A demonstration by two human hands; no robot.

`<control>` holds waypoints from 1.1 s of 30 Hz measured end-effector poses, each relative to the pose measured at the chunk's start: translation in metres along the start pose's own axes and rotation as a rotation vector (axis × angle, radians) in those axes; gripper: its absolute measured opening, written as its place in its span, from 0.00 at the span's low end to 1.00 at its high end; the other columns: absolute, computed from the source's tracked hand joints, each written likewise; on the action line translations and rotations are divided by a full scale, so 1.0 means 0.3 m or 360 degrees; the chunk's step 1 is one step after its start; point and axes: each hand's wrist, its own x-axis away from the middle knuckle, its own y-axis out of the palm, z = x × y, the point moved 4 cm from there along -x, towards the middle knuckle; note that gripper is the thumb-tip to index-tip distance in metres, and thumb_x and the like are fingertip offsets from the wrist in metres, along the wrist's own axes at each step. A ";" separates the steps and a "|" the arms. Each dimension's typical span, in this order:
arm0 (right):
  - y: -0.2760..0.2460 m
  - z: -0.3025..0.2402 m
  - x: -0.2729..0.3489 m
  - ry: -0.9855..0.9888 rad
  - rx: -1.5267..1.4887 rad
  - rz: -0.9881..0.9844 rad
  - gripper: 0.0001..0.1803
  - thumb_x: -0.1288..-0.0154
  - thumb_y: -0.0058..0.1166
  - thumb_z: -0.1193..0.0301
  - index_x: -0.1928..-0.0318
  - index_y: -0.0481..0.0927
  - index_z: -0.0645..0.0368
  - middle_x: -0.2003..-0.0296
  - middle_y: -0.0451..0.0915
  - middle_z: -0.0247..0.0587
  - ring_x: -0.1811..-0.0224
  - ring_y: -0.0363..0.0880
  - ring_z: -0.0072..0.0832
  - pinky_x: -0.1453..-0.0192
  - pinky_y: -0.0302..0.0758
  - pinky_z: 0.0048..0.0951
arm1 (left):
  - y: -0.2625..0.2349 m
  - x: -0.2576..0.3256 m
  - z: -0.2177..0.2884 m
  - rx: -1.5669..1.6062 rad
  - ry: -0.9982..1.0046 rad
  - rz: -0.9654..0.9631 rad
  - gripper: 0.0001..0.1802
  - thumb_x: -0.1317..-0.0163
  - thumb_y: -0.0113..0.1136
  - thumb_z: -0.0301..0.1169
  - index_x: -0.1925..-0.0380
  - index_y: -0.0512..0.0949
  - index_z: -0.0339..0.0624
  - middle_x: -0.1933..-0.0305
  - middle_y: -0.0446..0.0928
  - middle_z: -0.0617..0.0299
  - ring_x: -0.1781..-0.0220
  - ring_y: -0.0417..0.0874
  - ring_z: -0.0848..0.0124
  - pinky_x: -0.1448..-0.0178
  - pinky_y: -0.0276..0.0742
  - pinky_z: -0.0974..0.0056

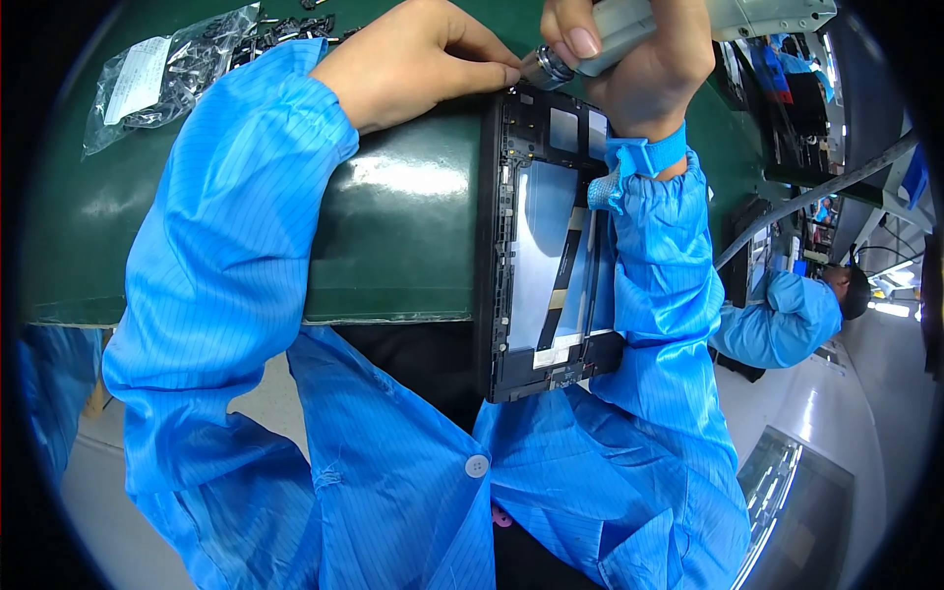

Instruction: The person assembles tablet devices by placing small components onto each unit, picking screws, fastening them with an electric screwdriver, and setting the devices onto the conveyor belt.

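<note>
My right hand [649,69] is wrapped round an electric screwdriver [619,29] with a pale translucent body and a metal collar, held over the far end of a black device housing [492,246]. Thumb and fingers of my left hand [423,64] pinch together beside the collar, at the housing's far left corner. Whatever they grip is too small or hidden to make out. The open housing shows silver plates and dark strips inside, and its near end juts past the table edge. My right forearm covers part of its right side.
On the green table [393,246], a clear bag [177,74] of small black parts lies at far left, with loose black parts [285,34] beside it. A blue strap [644,157] circles my right wrist. A grey cable [816,197] crosses at right, near a co-worker in blue [782,320].
</note>
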 end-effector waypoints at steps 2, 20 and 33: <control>0.002 0.002 0.003 0.0002 -0.0005 0.0001 0.14 0.29 0.49 0.66 0.65 0.74 0.67 0.72 0.79 0.49 0.89 0.69 0.23 0.85 0.69 0.25 | 0.001 -0.001 -0.005 -0.0004 -0.0009 0.0004 0.15 0.34 0.66 0.32 0.54 0.86 0.31 0.60 0.87 0.54 0.59 0.85 0.71 0.48 0.79 0.68; 0.015 0.014 0.004 0.0130 -0.0002 -0.0026 0.11 0.27 0.52 0.68 0.65 0.76 0.65 0.73 0.79 0.43 0.86 0.72 0.23 0.81 0.71 0.25 | -0.004 0.006 0.002 -0.0037 -0.0084 0.0000 0.15 0.34 0.65 0.30 0.54 0.85 0.29 0.61 0.87 0.55 0.60 0.84 0.74 0.51 0.79 0.69; 0.056 0.010 -0.021 0.0116 0.0026 0.0010 0.09 0.33 0.63 0.70 0.60 0.82 0.64 0.77 0.81 0.35 0.83 0.73 0.15 0.81 0.68 0.20 | -0.012 0.022 0.032 -0.0054 -0.0078 0.0009 0.15 0.36 0.65 0.30 0.54 0.85 0.30 0.64 0.86 0.56 0.62 0.83 0.74 0.53 0.79 0.67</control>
